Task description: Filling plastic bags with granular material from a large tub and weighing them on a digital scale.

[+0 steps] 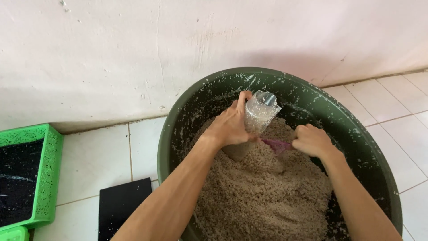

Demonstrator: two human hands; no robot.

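A white wall and pale tiled floor point(96, 160) back a big dark-green basin point(356, 134), still heaped with brownish grainy mix point(263, 192). The left hand point(229, 127) has its fingers wrapped round a clear plastic bag point(261, 111), standing upright in the mix and only partly filled. The right hand point(312, 140), fingers closed, grips a small pink scoop point(276, 145) just beside the bag. A green basket point(49, 178) sits well apart.

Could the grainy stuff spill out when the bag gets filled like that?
Maybe. The left hand holds the clear plastic bag by its side, so its mouth might fold and grains could miss it. The right hand works a pink scoop right beside the bag and might knock it. The green tub would probably catch most spills.
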